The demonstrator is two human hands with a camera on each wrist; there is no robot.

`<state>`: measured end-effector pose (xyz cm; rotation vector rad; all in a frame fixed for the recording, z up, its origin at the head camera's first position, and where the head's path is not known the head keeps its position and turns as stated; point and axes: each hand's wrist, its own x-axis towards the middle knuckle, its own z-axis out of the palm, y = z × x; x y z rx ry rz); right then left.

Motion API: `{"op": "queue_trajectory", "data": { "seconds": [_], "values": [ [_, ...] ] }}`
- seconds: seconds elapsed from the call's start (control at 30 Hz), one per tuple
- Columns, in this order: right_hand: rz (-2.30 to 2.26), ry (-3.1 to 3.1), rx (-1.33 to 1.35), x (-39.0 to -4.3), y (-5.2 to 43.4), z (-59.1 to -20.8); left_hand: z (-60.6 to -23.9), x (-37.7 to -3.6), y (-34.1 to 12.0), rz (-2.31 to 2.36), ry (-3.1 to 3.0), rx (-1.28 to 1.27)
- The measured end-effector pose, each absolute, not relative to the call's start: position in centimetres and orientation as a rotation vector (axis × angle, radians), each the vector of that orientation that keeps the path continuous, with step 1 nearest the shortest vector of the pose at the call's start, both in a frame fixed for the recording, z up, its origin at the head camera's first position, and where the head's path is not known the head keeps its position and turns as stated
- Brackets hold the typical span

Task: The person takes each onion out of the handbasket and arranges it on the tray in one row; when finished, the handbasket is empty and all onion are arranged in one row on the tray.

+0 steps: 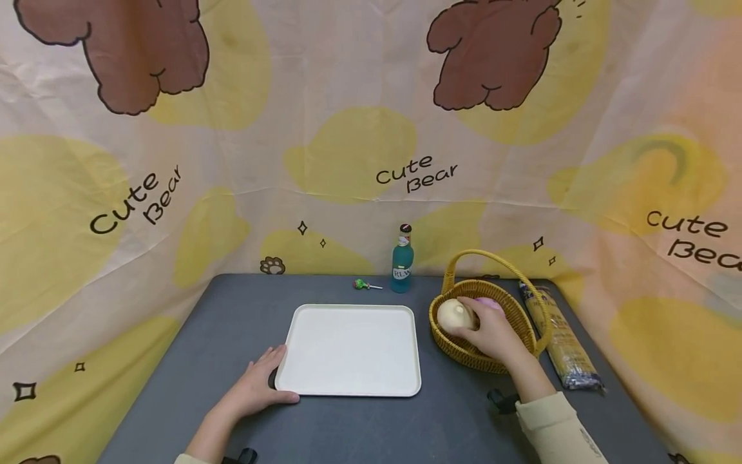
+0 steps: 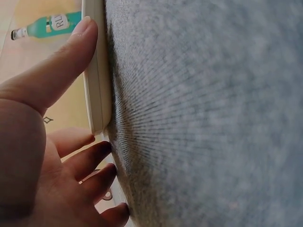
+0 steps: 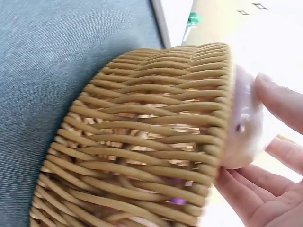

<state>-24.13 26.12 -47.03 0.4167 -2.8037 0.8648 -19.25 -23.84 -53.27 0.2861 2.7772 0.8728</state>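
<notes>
Pale round object (image 1: 453, 316) at the basket's (image 1: 458, 350) mouth: we grip it between our right hand's (image 1: 494, 332) thumb and fingers, while our straight-fingered left hand (image 1: 255, 385) touches the tray (image 1: 353, 351), probably steadying it.

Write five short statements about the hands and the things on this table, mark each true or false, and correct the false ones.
1. The left hand touches the white tray. True.
2. The teal bottle lies on its side. False: it stands upright beyond the tray.
3. The right hand holds a pale round object at the wicker basket. True.
4. The green lollipop lies inside the basket. False: it lies on the table, just left of the bottle in the head view.
5. The long package is on the left side of the tray. False: it lies at the right, beside the basket.
</notes>
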Motion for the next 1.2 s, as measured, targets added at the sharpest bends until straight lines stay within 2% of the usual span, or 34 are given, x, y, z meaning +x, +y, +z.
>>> {"op": "queue_trajectory", "data": {
  "seconds": [0.43, 0.67, 1.2],
  "values": [
    [0.942, -2.744, 0.403, -23.2, 24.7, -44.9, -53.4, -19.1, -23.8, 0.889, 2.769, 0.272],
    [0.831, -2.742, 0.386, -22.9, 23.3, -44.1, -53.1, -19.1, -23.7, 0.907, 2.765, 0.262],
    [1.047, -2.674, 0.551, -23.0, 19.8, -44.1, -53.2, -19.2, -23.7, 0.893, 2.768, 0.253]
  ]
}}
